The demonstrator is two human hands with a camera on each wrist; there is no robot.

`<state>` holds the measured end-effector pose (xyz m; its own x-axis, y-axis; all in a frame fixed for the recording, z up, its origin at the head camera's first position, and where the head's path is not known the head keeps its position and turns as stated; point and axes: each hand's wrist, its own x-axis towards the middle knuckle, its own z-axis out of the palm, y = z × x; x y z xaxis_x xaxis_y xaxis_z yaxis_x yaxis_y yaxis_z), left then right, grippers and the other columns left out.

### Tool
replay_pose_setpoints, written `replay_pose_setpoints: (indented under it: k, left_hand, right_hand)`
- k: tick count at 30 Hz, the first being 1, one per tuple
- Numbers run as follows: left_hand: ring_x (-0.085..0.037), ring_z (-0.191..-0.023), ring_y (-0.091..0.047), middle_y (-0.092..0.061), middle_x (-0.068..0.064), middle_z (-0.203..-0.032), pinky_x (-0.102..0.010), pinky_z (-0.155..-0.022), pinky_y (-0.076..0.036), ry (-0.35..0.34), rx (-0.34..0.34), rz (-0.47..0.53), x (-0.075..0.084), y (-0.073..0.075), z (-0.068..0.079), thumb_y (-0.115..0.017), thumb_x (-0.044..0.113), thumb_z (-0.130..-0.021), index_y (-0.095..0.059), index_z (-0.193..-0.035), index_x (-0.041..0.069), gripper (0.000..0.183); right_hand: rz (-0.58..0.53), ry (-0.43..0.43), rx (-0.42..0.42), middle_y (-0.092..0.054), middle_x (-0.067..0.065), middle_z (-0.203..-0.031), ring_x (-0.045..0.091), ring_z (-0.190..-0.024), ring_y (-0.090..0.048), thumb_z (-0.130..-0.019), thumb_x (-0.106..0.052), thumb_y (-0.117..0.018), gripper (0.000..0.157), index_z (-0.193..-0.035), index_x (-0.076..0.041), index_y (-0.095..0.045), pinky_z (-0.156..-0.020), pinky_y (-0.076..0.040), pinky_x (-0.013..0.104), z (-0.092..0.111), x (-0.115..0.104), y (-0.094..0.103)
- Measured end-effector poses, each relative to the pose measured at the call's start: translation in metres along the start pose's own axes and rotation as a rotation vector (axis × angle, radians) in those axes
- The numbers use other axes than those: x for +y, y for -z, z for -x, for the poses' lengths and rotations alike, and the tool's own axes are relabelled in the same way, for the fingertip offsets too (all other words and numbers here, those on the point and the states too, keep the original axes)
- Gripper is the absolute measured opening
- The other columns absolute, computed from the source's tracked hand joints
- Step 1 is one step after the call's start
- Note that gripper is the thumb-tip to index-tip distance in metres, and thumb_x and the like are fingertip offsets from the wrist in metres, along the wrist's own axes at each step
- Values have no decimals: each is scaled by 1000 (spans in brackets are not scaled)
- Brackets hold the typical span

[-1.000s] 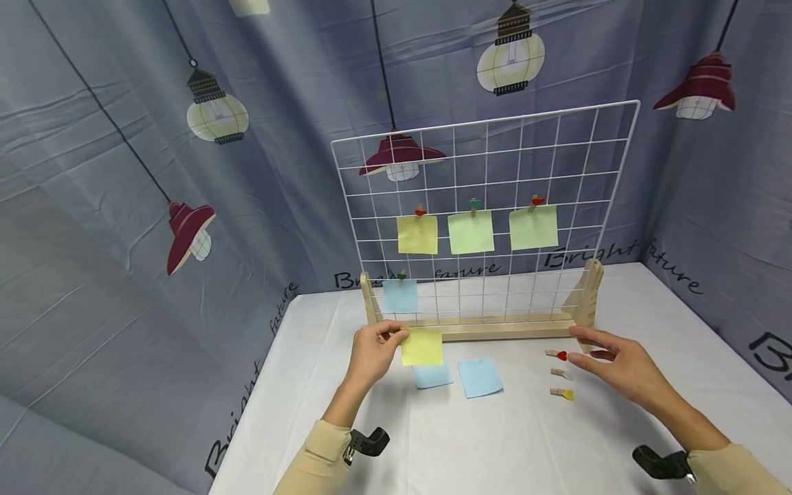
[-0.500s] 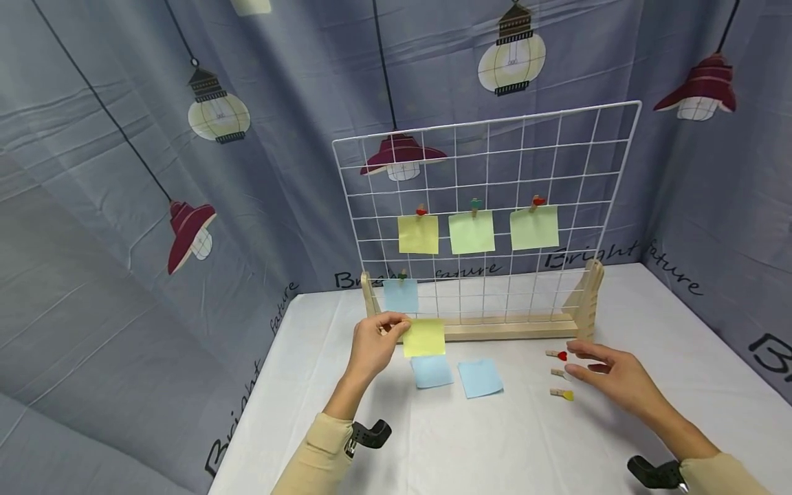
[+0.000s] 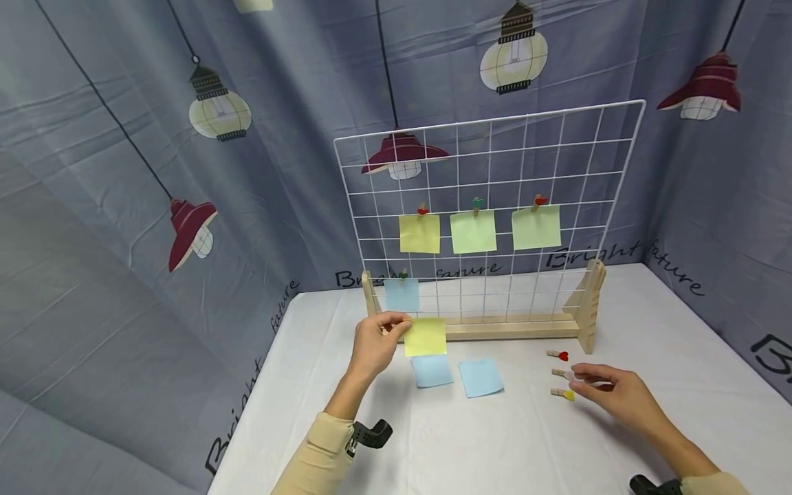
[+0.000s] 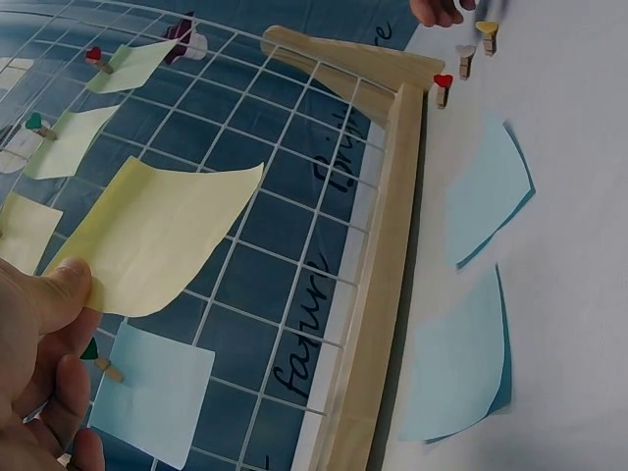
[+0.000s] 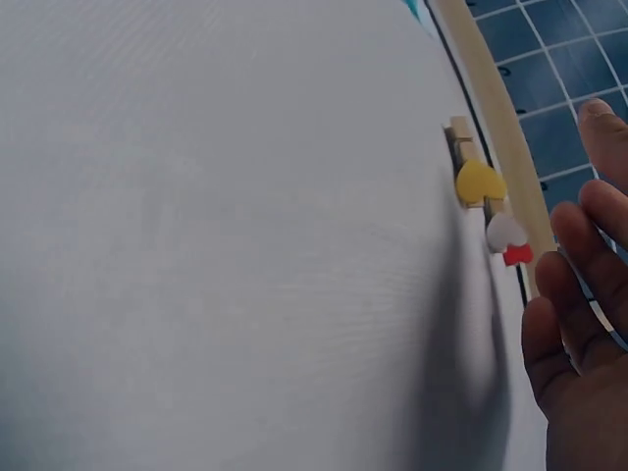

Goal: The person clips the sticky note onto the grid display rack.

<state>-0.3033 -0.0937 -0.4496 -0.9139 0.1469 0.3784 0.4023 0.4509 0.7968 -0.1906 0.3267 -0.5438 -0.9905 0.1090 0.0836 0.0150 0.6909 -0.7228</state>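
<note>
My left hand (image 3: 374, 344) pinches a yellow sticky note (image 3: 425, 336) by its left edge, held up in front of the grid's wooden base. In the left wrist view the note (image 4: 167, 235) curls slightly, with the thumb on its corner. My right hand (image 3: 621, 399) hovers beside three small wooden clothespins, its fingers loosely bent around nothing. One clothespin bears a red heart (image 3: 562, 356), one a white heart (image 3: 568, 375), one a yellow heart (image 3: 568, 394). The fingertips are closest to the white and yellow ones; the right wrist view shows a gap between them.
A white wire grid (image 3: 489, 158) stands in a wooden base (image 3: 507, 331). Clothespins hold a yellow note (image 3: 419, 234), two green notes (image 3: 473, 232) and a blue note (image 3: 402, 295) on it. Two blue stacks or notes (image 3: 480, 378) lie on the white table (image 3: 470, 447).
My left hand has lifted the yellow note slightly. My right hand has come down toward me, from beside the red clothespin to beside the white and yellow ones.
</note>
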Motion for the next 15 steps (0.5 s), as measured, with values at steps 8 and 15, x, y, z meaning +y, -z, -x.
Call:
replay_pose_setpoints:
  k: [8, 15]
  left_hand:
    - [-14, -73, -55, -75, 3, -83, -24, -62, -42, -12, 5, 5, -1, 0, 2, -79, 22, -92, -82, -94, 20, 4]
    - [-12, -75, -56, -75, 4, -85, -24, -65, -44, -25, -10, -2, -2, -2, 2, -78, 21, -93, -82, -94, 20, 4]
  right_hand:
    - [40, -81, -32, -78, 13, -112, -1, -84, -63, -92, -44, -77, 53, -124, -3, -72, -68, -52, 21, 4, 5, -5]
    - [75, -66, -5, -79, 8, -104, -4, -79, -59, -91, -44, -78, 49, -120, -4, -75, -66, -50, 22, 7, 10, -9]
